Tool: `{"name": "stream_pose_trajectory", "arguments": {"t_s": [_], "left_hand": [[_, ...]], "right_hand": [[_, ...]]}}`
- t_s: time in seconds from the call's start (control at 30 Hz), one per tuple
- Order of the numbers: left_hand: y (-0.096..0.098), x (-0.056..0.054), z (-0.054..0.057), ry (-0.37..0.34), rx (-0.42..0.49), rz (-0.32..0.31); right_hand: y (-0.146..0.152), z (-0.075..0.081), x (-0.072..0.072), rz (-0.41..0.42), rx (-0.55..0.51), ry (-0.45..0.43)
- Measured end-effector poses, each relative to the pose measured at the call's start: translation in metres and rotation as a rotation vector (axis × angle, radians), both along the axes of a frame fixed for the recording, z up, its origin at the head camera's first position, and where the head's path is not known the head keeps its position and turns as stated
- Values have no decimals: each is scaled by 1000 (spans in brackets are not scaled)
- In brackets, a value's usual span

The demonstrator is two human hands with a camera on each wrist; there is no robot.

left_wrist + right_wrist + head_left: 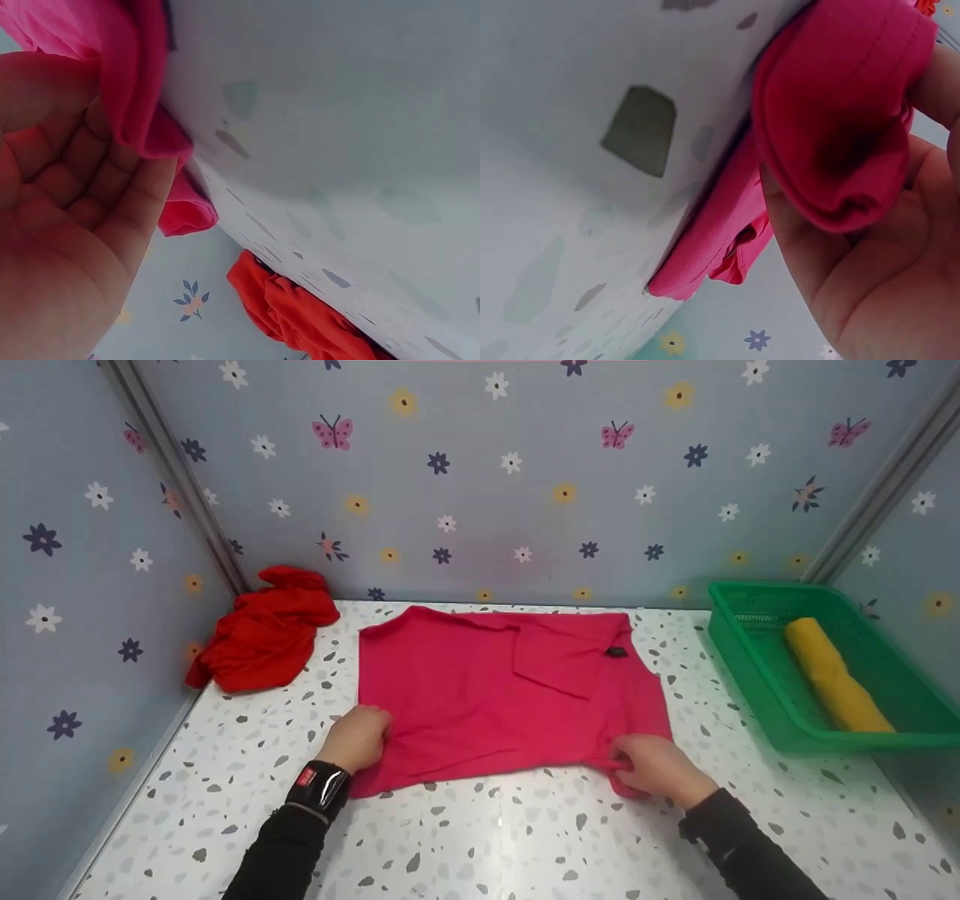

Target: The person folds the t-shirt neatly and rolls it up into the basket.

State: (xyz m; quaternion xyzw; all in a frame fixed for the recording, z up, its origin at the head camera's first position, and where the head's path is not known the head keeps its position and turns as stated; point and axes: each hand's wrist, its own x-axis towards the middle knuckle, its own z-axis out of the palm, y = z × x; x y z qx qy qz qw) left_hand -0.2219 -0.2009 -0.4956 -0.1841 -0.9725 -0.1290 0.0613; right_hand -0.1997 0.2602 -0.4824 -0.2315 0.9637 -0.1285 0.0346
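A pink shirt [472, 690] lies partly folded on the speckled table, with a folded flap and a small black neck label [616, 652] towards its right end. At its near left edge, my left hand [361, 736] pinches the cloth; the left wrist view shows the thumb over the layered pink edge [139, 82] and the fingers beneath. My right hand [654, 765] grips the near right corner. In the right wrist view, a stitched, bunched piece of the shirt [832, 112] sits between thumb and fingers, curling into an open fold.
A crumpled red cloth [266, 634] lies at the back left against the wall. On the right stands a green plastic basket [757, 675] holding a rolled yellow cloth [836, 679]. Flower-patterned wall panels [480, 472] enclose the table [480, 840] at the back and both sides.
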Motion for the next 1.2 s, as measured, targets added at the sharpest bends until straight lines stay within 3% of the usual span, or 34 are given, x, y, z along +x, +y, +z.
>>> {"name": "stream_pose_trajectory", "arguments": {"t_s": [0.13, 0.4, 0.7, 0.8, 0.9, 1.03, 1.2], "left_hand": [[1, 2, 2, -6, -3, 4], [2, 4, 3, -25, -7, 3], [9, 6, 1, -66, -18, -28], [9, 7, 0, -85, -17, -36], [8, 6, 1, -90, -5, -45], [7, 4, 5, -125, 14, -45], [12, -8, 19, -131, 8, -26]], "right_hand": [[1, -1, -1, 18, -5, 16], [2, -2, -6, -52, -8, -61], [11, 2, -20, -106, -41, -5], [13, 5, -23, -93, -47, -34], [15, 12, -23, -60, -50, -116], [13, 25, -24, -49, -49, -190], [-4, 35, -28, -79, -43, -108]]}}
